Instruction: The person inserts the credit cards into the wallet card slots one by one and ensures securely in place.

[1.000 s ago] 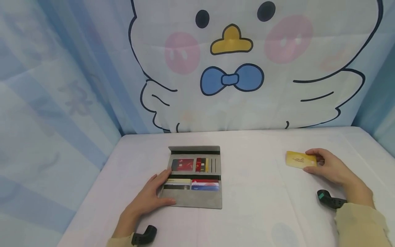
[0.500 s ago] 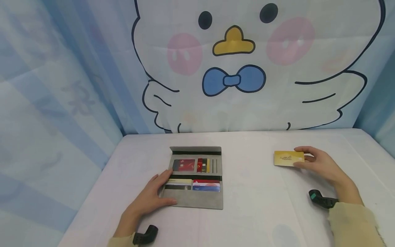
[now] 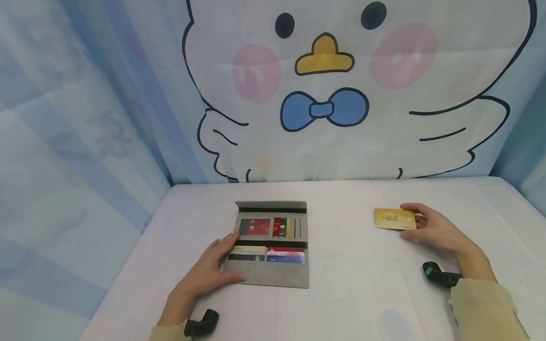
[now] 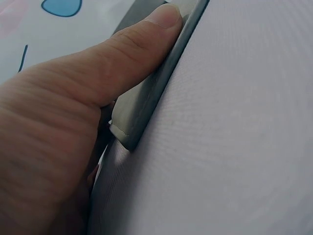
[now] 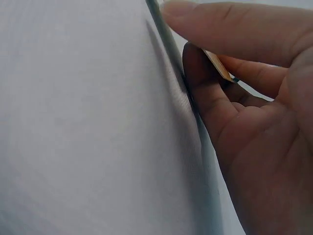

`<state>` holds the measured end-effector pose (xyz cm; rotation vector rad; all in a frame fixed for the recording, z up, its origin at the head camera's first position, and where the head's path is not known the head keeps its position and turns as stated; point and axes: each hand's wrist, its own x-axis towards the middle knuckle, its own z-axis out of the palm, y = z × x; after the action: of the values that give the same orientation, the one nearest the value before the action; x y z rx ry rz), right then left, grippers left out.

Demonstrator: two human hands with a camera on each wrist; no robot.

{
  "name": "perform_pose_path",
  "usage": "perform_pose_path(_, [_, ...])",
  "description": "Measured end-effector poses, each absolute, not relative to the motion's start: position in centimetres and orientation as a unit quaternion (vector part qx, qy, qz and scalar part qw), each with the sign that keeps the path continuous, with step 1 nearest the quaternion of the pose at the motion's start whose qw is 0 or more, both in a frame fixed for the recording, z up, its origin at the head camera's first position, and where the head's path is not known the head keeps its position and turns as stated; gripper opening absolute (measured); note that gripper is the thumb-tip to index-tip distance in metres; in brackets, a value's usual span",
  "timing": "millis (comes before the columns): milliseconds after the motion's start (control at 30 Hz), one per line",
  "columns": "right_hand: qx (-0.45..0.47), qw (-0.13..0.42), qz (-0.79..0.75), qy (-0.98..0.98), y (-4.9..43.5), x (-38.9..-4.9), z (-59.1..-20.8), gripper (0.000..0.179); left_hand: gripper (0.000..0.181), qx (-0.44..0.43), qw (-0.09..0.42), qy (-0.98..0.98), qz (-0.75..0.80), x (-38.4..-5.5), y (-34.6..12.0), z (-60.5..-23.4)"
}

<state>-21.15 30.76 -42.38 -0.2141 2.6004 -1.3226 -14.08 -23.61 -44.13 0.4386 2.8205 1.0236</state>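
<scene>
A grey card wallet (image 3: 277,274) lies unfolded on the white table, with several cards in its slots. Along its left side my left hand (image 3: 205,271) holds it, the thumb (image 4: 137,46) lying over the lower front part. The other left fingers are mostly hidden in the left wrist view. Over at the right, my right hand (image 3: 441,233) pinches a yellow card (image 3: 389,218) by its right end, printed face toward the head camera. The right wrist view shows just a thin edge of that card (image 5: 217,66) between thumb and fingers.
In the wallet's upper row sit a red card (image 3: 258,227) and a narrow red, black and yellow one; the lower row has a white and blue card (image 3: 286,256). Behind the table (image 3: 341,293) hangs a curtain (image 3: 324,156) with a cartoon bird.
My right hand has carried the yellow card leftward toward the wallet and turned it more level. The left hand and the wallet have stayed in place.
</scene>
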Motion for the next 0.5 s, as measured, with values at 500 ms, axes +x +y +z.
perform_pose_path(500, [-0.068,0.086,-0.475,0.873,29.2,-21.2,-41.9,0.083,0.106,0.143,0.052,0.929,0.336,-14.1,-23.6,-44.2])
